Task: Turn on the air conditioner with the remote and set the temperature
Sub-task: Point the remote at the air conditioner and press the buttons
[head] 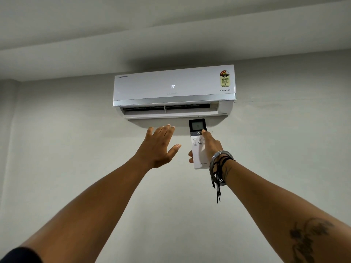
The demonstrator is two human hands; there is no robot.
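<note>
Both forearms raised: my right hand grips the remote, thumb on its upper buttons, aimed at the air conditioner showing 18, while my left hand, spread and empty, apparently checks airflow beneath the vent.

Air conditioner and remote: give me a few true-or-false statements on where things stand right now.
1. The air conditioner shows 18 on its front panel. True.
2. The left hand holds the remote. False: the right hand holds it; the left is open and empty.
3. The louver under the unit is shut. False: it is open.
4. The right thumb rests by the remote's power button. True.
</note>
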